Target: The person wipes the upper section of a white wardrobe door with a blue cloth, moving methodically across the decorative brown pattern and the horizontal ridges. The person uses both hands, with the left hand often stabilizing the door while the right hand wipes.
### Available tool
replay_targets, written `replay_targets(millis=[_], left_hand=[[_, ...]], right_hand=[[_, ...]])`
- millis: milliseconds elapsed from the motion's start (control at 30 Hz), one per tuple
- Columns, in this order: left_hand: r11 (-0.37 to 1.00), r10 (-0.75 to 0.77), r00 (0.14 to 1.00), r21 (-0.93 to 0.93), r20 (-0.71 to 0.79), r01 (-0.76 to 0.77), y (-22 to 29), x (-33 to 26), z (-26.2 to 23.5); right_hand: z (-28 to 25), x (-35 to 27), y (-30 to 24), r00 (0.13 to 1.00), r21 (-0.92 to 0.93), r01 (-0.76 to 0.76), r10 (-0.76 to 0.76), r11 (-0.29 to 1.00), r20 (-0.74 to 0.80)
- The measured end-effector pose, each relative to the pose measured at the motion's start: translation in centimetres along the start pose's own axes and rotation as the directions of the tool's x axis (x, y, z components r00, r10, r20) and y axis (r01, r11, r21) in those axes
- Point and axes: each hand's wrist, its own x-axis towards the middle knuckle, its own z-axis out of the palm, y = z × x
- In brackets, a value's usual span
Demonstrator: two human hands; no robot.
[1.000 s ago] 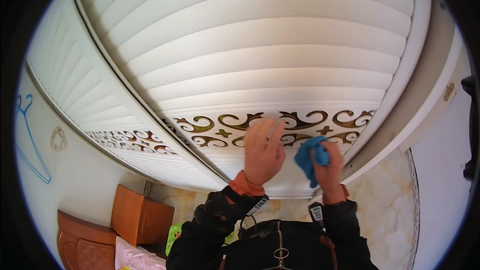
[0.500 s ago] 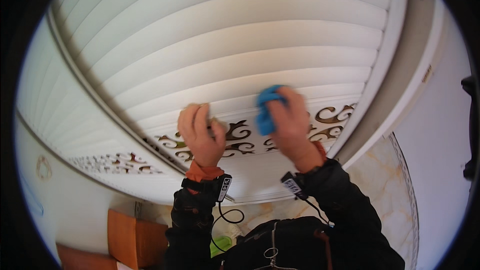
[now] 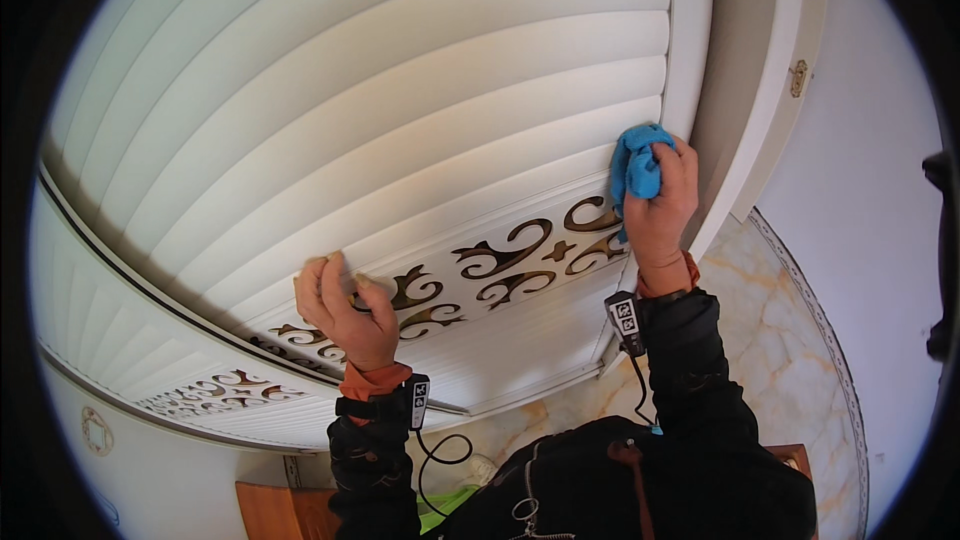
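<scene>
From here I see a crumpled, matt cloth [image 3: 634, 162], smooth, softly shining slats on the door [image 3: 430, 100], glossy veined floor [image 3: 765, 325], polished wooden cabinet [image 3: 268, 512], dull fabric jacket [image 3: 575, 485] and shiny metal zip ring [image 3: 525, 501].

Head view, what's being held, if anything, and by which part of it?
The right hand holds a blue cloth by its bunched folds. Whether the left hand holds anything can't be told.

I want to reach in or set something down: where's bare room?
Bare marbled floor lies between the right sleeve and the patterned border strip. The door's slats between the left hand and blue cloth are bare too. Crowded: lower left, around the wooden cabinet and green item.
</scene>
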Motion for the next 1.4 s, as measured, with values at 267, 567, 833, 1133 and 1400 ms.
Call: replay_targets(millis=[267,567,833,1133,1400], left_hand=[[0.997,-0.068,0.997,-0.017,0.034,0.069,2.0,1.5,-1.2],[0.434,-0.302,0.801,-0.674,0.517,0.598,9.7,4.7,-4.1],[0.981,0.104,0.994,-0.169,0.034,-0.096,4.8,3.9,-1.2],[0.969,-0.191,0.975,0.137,-0.114,0.206,-3.6,-0.4,-3.8],[0.938,-0.293,0.901,0.087,-0.321,0.336,-4.6,1.7,-4.2]], right_hand=[[4.6,-3.3,-8.4,0.922,0.323,0.141,-0.243,0.936,0.301],[5.5,-4.0,-14.6,0.9,0.67,-0.013,-0.283,0.743,0.331],[5.2,-2.4,-6.6,0.952,0.228,0.181,-0.228,0.957,0.203],[5.5,-2.3,-0.2,0.929,0.055,0.353,-0.357,0.934,0.099],[5.5,-2.4,-0.2,0.925,0.055,0.357,-0.361,0.933,0.118]])
